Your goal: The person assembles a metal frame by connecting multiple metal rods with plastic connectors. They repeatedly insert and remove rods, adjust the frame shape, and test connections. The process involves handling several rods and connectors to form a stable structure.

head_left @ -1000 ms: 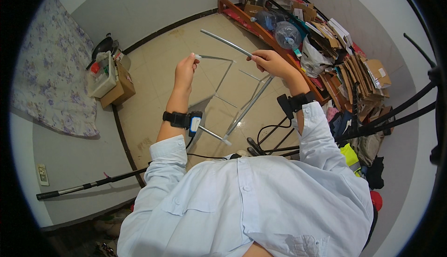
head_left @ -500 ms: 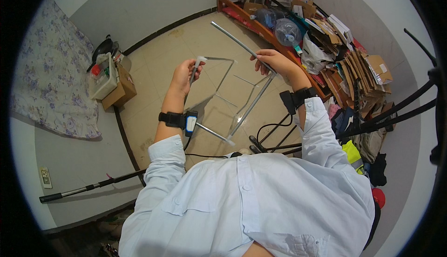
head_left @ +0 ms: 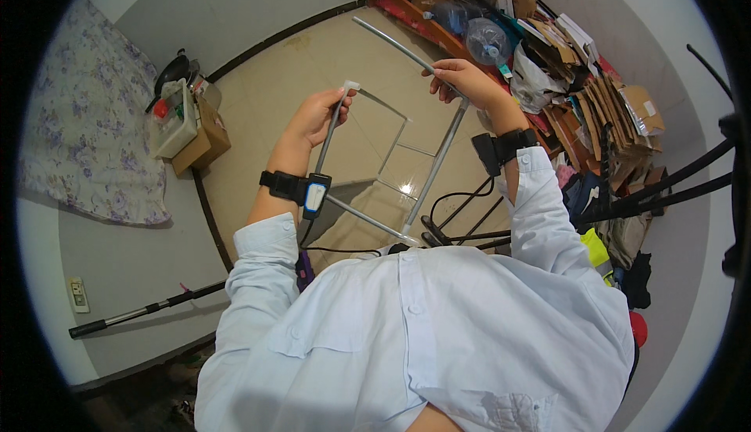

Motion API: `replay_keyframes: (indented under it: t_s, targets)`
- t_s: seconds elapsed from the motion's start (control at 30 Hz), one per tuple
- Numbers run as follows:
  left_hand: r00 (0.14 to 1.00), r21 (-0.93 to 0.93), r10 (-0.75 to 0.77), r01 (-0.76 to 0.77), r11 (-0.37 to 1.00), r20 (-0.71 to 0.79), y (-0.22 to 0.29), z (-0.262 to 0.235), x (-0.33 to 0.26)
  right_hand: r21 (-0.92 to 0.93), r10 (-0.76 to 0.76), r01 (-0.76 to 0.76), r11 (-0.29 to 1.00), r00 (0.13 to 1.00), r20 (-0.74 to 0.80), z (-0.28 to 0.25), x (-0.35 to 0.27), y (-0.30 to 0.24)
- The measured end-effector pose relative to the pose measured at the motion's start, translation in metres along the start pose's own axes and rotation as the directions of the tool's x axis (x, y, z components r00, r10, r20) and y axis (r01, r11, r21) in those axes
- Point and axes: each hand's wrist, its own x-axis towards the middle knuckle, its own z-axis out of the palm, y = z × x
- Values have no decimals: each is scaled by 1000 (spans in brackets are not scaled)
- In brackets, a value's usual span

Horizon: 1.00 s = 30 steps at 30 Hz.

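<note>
In front of me is a frame of thin grey metal tubes point(head_left: 436, 168) with pale plastic corner joints. My left hand point(head_left: 319, 117) is closed around its left tube, just beside a white corner joint point(head_left: 351, 86). My right hand point(head_left: 469, 84) pinches a straight metal tube point(head_left: 391, 42) that slants away to the far left. The near end of that tube meets the frame's right corner under my hand; how firmly it sits there is hidden. At the frame's near side a lower tube point(head_left: 368, 218) runs toward my body.
Flattened cardboard point(head_left: 602, 119), a clear water jug point(head_left: 486, 41) and bags crowd an orange-brown rack on the right. Black stand legs point(head_left: 469, 209) rise near my right forearm. A cardboard box point(head_left: 205, 141) and white bin point(head_left: 174, 139) stand left, beside a floral curtain point(head_left: 86, 119).
My left hand has shifted slightly up and right, and the frame has tilted and swung right with it. My right hand has moved slightly farther away with the slanting tube.
</note>
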Motion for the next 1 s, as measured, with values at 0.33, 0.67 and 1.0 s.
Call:
replay_keyframes:
  t_s: [0.33,0.67,1.0]
  targets:
    - [993,-312,-52,83,946,107,-7,5,-3,-384,-21,-21,923,994,-105,-6,20,45]
    - [998,-344,21,-2,939,53,-11,19,-5,-389,-64,-24,921,975,-212,-17,25,101]
    - [987,-449,-133,81,890,-86,-24,15,14,-555,-272,10,832,879,-392,6,18,63]
